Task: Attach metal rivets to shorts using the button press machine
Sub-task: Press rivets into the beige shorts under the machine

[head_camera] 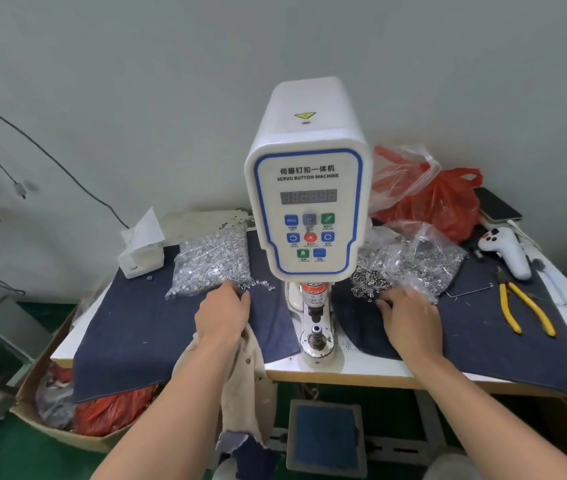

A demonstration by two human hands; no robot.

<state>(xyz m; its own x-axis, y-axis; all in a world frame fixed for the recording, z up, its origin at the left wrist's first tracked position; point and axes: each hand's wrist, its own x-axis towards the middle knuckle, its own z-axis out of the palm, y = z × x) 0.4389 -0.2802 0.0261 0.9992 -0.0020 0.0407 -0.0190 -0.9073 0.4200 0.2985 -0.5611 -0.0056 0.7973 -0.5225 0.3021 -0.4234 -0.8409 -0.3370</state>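
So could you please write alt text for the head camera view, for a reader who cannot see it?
A person's left hand and right hand reach into bags of metal rivets either side of a white servo button machine. Beige shorts hang under the left wrist.

This is a small garment workshop. A white servo button machine [306,188] stands on a worktable [344,372] spread with dark denim cloth [157,334]. Clear bags of metal rivets [212,261] lie on both sides of it, yellow-handled pliers [521,306] to the right, a foot pedal [327,434] on the green floor below.
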